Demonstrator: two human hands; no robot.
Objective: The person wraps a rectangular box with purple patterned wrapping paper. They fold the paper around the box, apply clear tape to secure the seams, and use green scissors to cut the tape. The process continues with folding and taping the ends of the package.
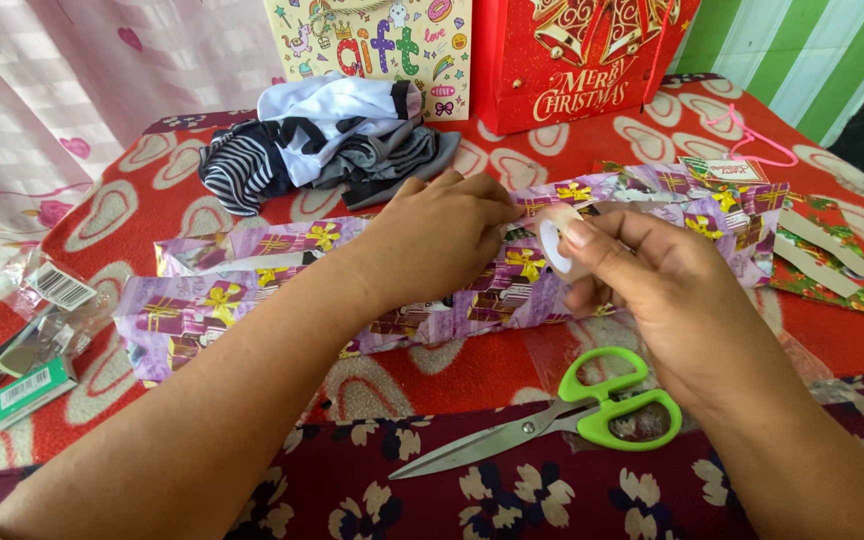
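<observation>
A long parcel wrapped in purple gift paper point(252, 290) with gold bows lies across the red heart-patterned cloth. My left hand point(442, 240) rests on its middle, fingertips pinched at the tape's free end near the top seam. My right hand point(652, 290) holds a small roll of clear tape point(557, 245) just right of the left hand, thumb on the roll's rim. Green-handled scissors point(572, 415) lie shut on the cloth below my right hand.
A pile of striped and white clothes point(322, 140) sits behind the parcel. Two gift bags, one pale point(372, 45) and one red point(582, 60), stand at the back. A stapler in plastic packaging point(32, 350) lies at left. Wrapping paper scraps point(822, 255) and a pink cord point(752, 140) lie at right.
</observation>
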